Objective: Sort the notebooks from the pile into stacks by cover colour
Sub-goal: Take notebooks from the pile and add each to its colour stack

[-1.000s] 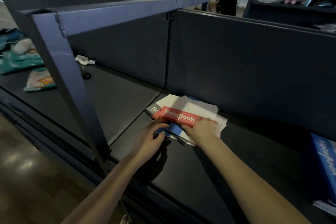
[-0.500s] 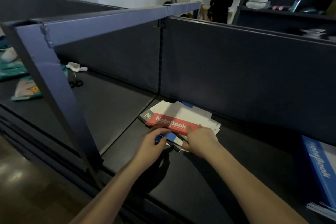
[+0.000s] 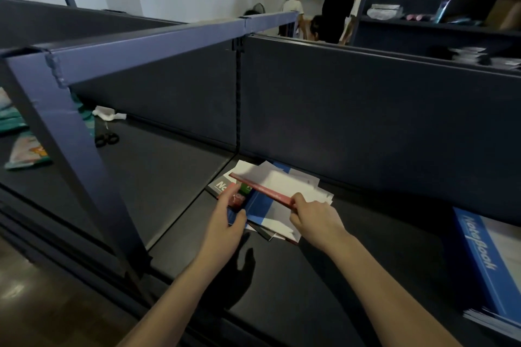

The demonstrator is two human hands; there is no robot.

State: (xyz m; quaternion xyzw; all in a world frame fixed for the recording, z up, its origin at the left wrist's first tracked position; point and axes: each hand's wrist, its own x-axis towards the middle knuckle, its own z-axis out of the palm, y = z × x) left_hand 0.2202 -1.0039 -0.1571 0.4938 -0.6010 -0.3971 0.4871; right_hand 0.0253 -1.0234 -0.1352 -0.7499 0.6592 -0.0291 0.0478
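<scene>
Since half a second ago, the red notebook (image 3: 262, 189) was lifted at its near long edge; before, it lay flat with the cover upward. Now it is tilted and only a thin red strip shows. Its long axis runs from far left to near right. The right hand (image 3: 313, 218) pinches this raised edge at the near right end, fingers curled. The left hand (image 3: 225, 222) grips the blue notebook (image 3: 260, 205) under it, with the thumb on the blue cover and the fingers reaching over red and green covers. All this belongs to the pile (image 3: 277, 227) on the dark shelf (image 3: 282, 284), near the back panel (image 3: 366, 121). A blue stack (image 3: 485, 267) lies well apart at the right.
</scene>
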